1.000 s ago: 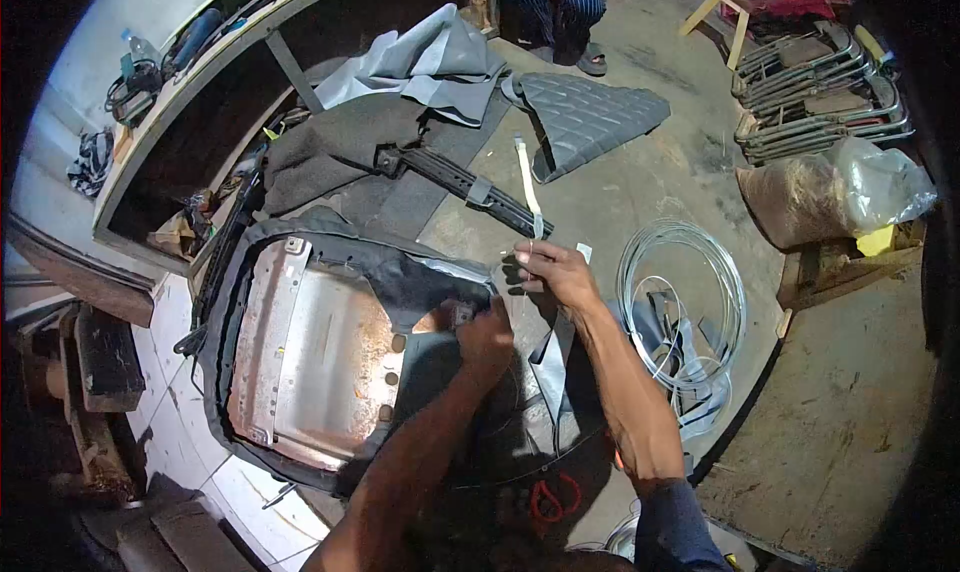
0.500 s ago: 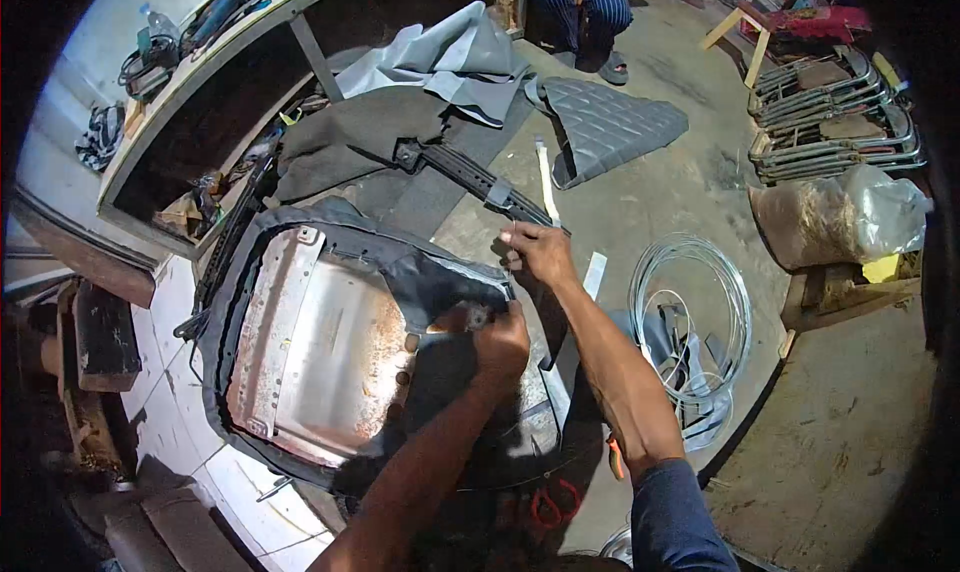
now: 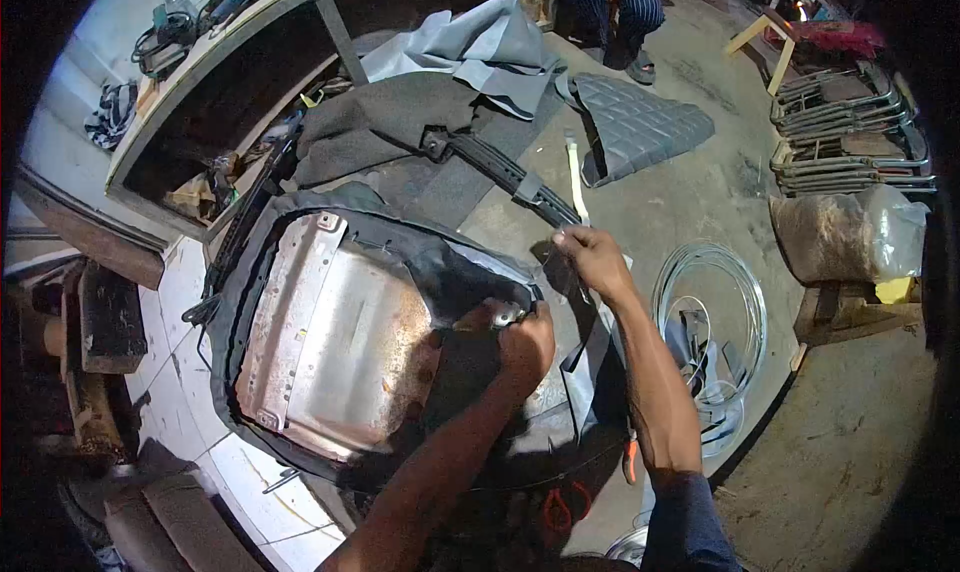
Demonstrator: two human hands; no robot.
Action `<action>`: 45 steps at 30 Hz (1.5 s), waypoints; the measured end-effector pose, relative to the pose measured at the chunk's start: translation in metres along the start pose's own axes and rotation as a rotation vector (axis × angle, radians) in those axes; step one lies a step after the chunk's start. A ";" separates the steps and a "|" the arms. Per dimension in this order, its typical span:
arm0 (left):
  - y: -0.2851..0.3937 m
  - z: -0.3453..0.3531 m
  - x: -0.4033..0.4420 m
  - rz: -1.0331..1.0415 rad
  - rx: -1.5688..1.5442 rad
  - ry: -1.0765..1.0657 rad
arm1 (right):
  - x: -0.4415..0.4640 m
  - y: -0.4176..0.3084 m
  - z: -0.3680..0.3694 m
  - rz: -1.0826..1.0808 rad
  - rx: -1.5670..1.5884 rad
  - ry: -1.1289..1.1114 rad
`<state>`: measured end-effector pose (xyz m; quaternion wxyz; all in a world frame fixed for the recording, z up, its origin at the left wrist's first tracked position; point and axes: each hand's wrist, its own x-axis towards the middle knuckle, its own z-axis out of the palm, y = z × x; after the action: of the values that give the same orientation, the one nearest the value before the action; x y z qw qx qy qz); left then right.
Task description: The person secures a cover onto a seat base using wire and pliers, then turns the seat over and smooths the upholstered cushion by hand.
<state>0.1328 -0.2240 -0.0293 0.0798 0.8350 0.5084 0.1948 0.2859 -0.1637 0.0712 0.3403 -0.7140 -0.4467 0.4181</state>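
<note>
1 seat pan [image 3: 345,322], dk cover [image 3: 445,277] round its rim, on floor [image 3: 690,207] before me. My L hand [image 3: 528,344] curls at cover's R edge; can't tell its grip. My R hand [image 3: 592,257], fingers bent, nearby; can't tell if holding. 1 wire coil [image 3: 760,317], 1 quilted pc [image 3: 650,122]; open floor btwn.

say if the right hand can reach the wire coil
Probably yes: the wire coil lies on the floor beside the right forearm, its upper rim uncovered, though the right hand looks pinched shut.
</note>
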 end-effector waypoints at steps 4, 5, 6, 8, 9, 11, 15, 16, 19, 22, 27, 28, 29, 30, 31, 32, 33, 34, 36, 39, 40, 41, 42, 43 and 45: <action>-0.002 0.001 0.005 0.045 0.031 -0.012 | -0.081 0.019 -0.026 0.201 -0.267 -0.166; -0.005 0.007 -0.003 0.073 0.043 -0.031 | -0.093 0.073 -0.030 0.101 -0.299 -0.344; -0.001 0.003 -0.005 0.024 0.060 -0.179 | -0.120 0.080 -0.017 0.227 -0.340 -0.316; -0.003 0.002 -0.010 0.073 0.055 -0.194 | -0.138 0.108 -0.007 0.195 -0.355 -0.209; 0.001 0.001 -0.011 0.057 0.095 -0.281 | -0.138 0.106 -0.012 0.134 -0.387 -0.251; -0.013 0.008 -0.025 0.303 0.256 0.040 | -0.142 0.100 -0.010 0.213 -0.499 -0.151; -0.035 -0.053 -0.023 0.467 -0.292 -0.520 | -0.176 0.094 -0.019 0.066 -0.518 0.084; -0.040 -0.077 -0.034 0.543 -0.275 -0.530 | -0.190 0.086 -0.020 -0.008 -0.509 0.140; -0.063 -0.146 -0.078 0.697 -0.247 -0.594 | -0.234 0.076 -0.009 -0.284 -0.751 0.610; -0.073 -0.197 -0.132 0.602 -0.084 -0.900 | -0.280 0.068 0.017 -0.231 -0.485 0.552; -0.087 -0.173 -0.212 0.750 -0.032 -0.464 | -0.326 0.089 0.089 -0.146 -0.289 0.108; -0.083 -0.169 -0.220 0.698 0.009 -0.406 | -0.329 0.090 0.103 0.094 -0.112 0.048; -0.078 -0.168 -0.225 0.710 -0.004 -0.397 | -0.333 0.095 0.112 0.328 0.070 -0.015; -0.074 -0.167 -0.228 0.674 0.040 -0.383 | -0.339 0.109 0.120 0.324 0.059 -0.002; -0.072 -0.166 -0.228 0.633 0.087 -0.365 | -0.343 0.124 0.129 0.023 -0.186 -0.033; -0.073 -0.162 -0.226 0.633 0.085 -0.344 | -0.341 0.125 0.127 -0.131 -0.316 -0.059; -0.075 -0.159 -0.227 0.685 0.037 -0.354 | -0.339 0.127 0.125 -0.290 -0.443 -0.064; -0.076 -0.157 -0.228 0.736 -0.011 -0.365 | -0.336 0.114 0.115 -0.332 -0.543 -0.117; -0.081 -0.153 -0.224 0.744 -0.035 -0.379 | -0.336 0.083 0.096 -0.352 -0.656 -0.182; -0.081 -0.149 -0.228 0.743 -0.037 -0.477 | -0.343 0.063 0.082 -0.316 -0.758 -0.211; -0.079 -0.146 -0.231 0.728 -0.015 -0.543 | -0.346 0.075 0.080 -0.281 -0.688 -0.173; -0.079 -0.143 -0.233 0.752 -0.028 -0.537 | -0.347 0.085 0.075 -0.264 -0.699 -0.154; -0.081 -0.141 -0.237 0.734 -0.026 -0.471 | -0.348 0.095 0.067 -0.241 -0.695 -0.037; -0.082 -0.139 -0.238 0.711 -0.023 -0.405 | -0.348 0.103 0.058 -0.224 -0.691 0.077; -0.078 -0.143 -0.234 0.710 -0.007 -0.460 | -0.350 0.118 0.031 -0.059 -0.734 0.281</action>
<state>-0.0847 -0.4028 0.0182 0.1220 0.9798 0.1573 0.0207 0.2115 -0.5267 0.0592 0.1321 -0.8255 -0.5357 0.1186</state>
